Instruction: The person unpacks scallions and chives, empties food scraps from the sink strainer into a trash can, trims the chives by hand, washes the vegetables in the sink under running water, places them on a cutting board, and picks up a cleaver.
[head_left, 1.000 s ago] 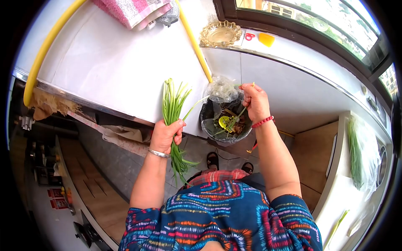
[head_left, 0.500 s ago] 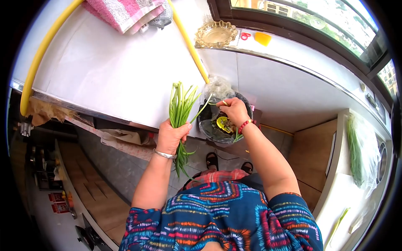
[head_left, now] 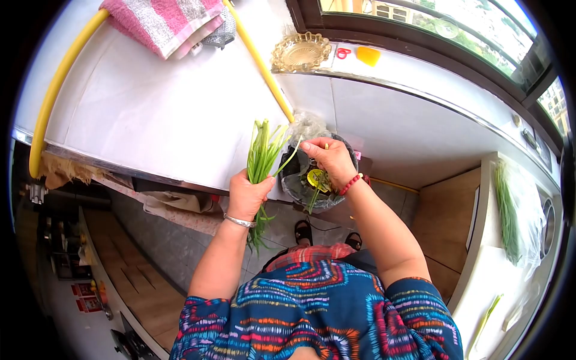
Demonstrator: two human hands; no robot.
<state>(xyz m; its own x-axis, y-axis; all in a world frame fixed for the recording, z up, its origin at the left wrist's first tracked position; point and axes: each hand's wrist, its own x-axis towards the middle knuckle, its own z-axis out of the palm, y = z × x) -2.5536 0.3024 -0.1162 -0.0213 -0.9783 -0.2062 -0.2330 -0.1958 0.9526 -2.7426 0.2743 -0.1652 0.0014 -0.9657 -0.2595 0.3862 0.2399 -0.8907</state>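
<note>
The right hand (head_left: 333, 162) has just swung left over the bin (head_left: 294, 185) to a jutting stalk (head_left: 292, 155), putting that tip within reach; whether its narrow grip pinches it, I can't tell. The left hand (head_left: 245, 195) clasps the chives (head_left: 260, 153), pale stems fanning above the grip, dark leaves drooping below.

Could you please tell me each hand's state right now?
Left hand: closed, holding a bunch of chive-like greens.
Right hand: closed, holding a green scrap; contact with the bunch unclear.
</note>
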